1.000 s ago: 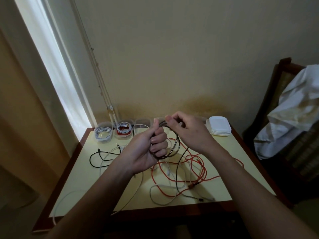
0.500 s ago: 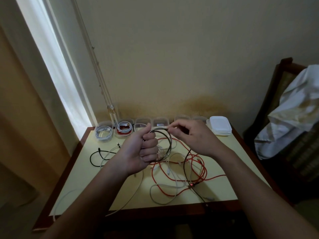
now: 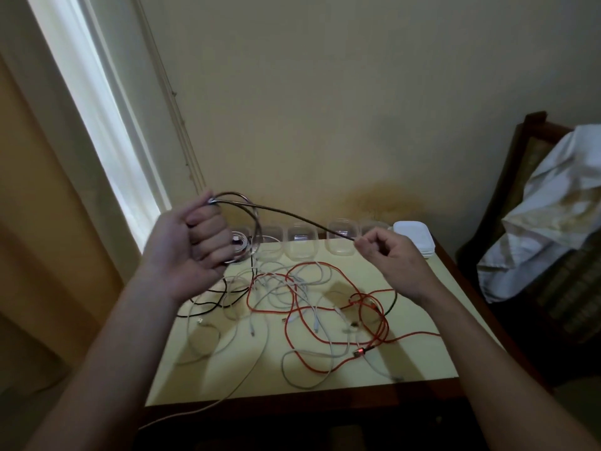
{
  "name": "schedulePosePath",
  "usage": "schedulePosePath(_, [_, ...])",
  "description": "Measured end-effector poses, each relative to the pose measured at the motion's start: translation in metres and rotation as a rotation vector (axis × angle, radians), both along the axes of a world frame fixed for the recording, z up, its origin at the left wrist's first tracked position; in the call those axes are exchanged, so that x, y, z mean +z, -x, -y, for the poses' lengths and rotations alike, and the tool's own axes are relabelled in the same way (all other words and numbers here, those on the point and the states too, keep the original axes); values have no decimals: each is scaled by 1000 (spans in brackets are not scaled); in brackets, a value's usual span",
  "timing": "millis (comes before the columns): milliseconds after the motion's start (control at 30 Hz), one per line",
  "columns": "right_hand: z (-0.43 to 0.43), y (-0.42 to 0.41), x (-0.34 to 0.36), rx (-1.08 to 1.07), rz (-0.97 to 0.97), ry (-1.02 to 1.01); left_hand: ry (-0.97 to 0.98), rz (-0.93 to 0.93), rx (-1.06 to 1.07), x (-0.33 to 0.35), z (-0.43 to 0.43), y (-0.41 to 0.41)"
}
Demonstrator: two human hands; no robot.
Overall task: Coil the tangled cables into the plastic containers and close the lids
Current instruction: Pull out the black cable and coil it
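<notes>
**Coiling of dark cable nearly complete; bulk of tangle outstanding**

The left hand point(image 3: 192, 252) is clenched round several loops of the dark cable point(image 3: 302, 218), held raised above the far left of the table point(image 3: 432, 297). The right hand point(image 3: 395, 263) pinches the cable's free end in its fingertips, and the last length runs taut between the two hands. On this evidence, only that final length needs winding before the coil can be stowed.

The containers point(image 3: 300, 247) stand in a row along the table's far edge. One partly hidden container point(image 3: 241, 247), just behind the left hand, appears to hold a wound cable. The others in view look empty. The lids point(image 3: 413, 237) sit stacked at the right end of the row, and no container in view is closed.

Outstanding: the red cable point(image 3: 416, 336), white cables point(image 3: 305, 288) and black cable point(image 3: 208, 304) lie intertwined on the table. One pale strand trails over the near edge.

Assessment: early stage, with most of the coiling and all lid closing left to do.
</notes>
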State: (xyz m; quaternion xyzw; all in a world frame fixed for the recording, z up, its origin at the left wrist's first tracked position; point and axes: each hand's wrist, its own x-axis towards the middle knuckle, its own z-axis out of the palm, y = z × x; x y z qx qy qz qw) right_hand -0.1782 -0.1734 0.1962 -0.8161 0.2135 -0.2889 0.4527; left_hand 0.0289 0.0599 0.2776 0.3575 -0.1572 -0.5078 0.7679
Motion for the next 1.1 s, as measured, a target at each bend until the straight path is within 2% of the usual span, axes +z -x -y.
schedulePosePath(133, [10,13,-15,-41,-25,-24,-2,-4,117,3,-12,-19])
schedulePosePath(300, [-5,6,-10,-14,-203,213,-38,63,247,-9,11,-7])
schedulePosePath(500, [-38,-6,14,252,-346,305,-235,510,336,-35,43,17])
schedulePosePath(667, [-56,-14,34,303,-115,255,-392,961,163,-47,43,53])
schedulePosePath(733, [-57,-19,37,238,-2,282,-372,889,8,-51,44,64])
schedulePosePath(833, [-54,-28,36,148,89,277,-273,409,-154,-49,49,72])
schedulePosePath(900, [-54,-30,34,97,94,228,-204,165,-211,-44,51,71])
schedulePosePath(967, [-54,-30,32,86,54,171,-166,69,-235,-40,51,67])
schedulePosePath(1100, [-58,-28,29,190,-5,49,-167,70,-206,-40,51,63])
